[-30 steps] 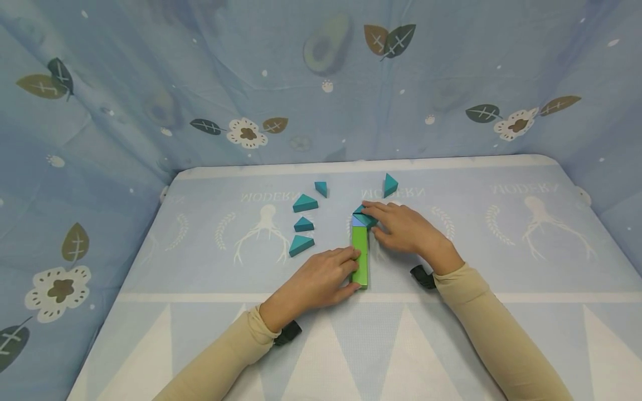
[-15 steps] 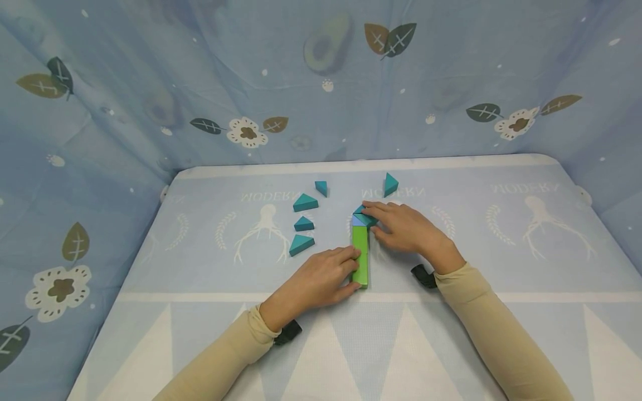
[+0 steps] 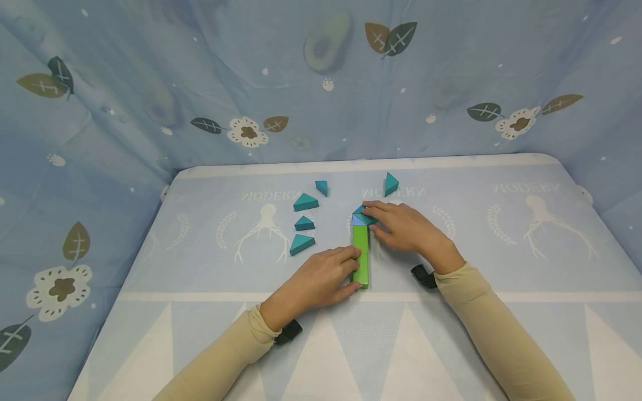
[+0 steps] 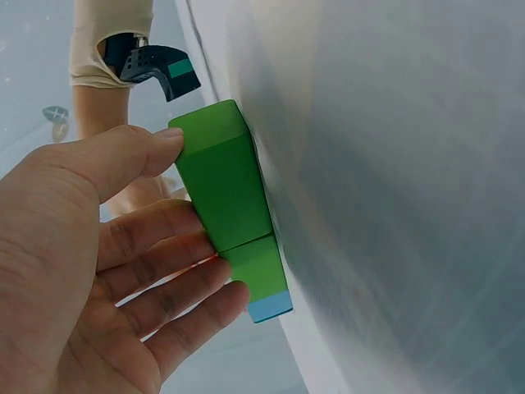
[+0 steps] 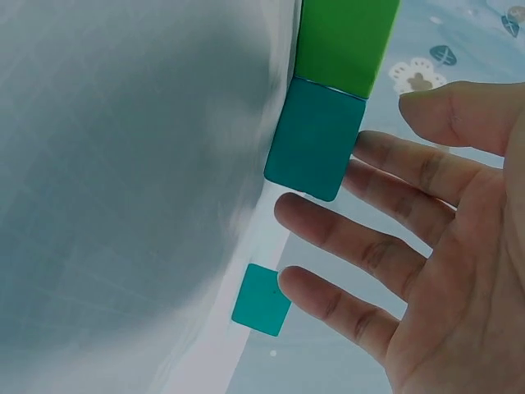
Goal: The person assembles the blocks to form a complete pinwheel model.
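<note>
- So, hand count first: two. The left hand (image 3: 321,280) lay along the near part of the row, fingers loosely extended and just a bit bent, tips and thumb touching the side of the green without wrapping around it.
- The right hand (image 3: 401,224) was at the far end, fingers spread and pretty much straight, a couple of tips against the teal there. The thumb stood apart from the blocks, so no actual grip.
- Green blocks (image 3: 360,236): two, end to end, with a thin seam showing in the left wrist view. Bright green, flat faces, slightly rounded edges.
- Light blue piece (image 3: 357,221): one that I could see, a small triangle on top, butted right up to the green.
- Teal pieces (image 3: 368,219) at the far end: two visible, partly under the fingers, so I can't swear to the number.
- The whole row sat near the middle of the table (image 3: 210,312), pointing away from the person.
- Loose teal triangles (image 3: 305,203): four in a rough column left of the row, plus a fifth triangle (image 3: 391,185) beyond the right hand. All chunky and smooth, in assorted sizes.
</note>
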Demonstrator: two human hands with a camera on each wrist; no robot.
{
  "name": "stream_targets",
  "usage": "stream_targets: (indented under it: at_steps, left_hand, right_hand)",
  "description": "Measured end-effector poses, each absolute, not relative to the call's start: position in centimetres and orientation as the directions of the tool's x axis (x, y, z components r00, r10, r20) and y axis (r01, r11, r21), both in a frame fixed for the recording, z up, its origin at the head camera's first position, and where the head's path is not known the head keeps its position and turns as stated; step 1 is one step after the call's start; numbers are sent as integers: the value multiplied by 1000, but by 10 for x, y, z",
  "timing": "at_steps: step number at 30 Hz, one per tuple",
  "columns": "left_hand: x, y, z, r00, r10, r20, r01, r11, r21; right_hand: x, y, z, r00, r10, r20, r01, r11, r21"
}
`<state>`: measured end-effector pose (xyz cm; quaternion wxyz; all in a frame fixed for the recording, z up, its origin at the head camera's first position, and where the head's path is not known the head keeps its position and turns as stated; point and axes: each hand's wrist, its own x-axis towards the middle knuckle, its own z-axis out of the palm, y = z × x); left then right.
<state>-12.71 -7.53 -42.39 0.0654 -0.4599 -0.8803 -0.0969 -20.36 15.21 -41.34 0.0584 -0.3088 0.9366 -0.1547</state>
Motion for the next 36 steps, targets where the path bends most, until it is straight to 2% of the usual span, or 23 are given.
stream_targets:
  at_steps: [36]
  left_hand:
    - [-126,-76,-422,-568,798,202,822,561,95]
  right_hand:
    - [-206,150,-418,-772,-630,87,-625,727,-286]
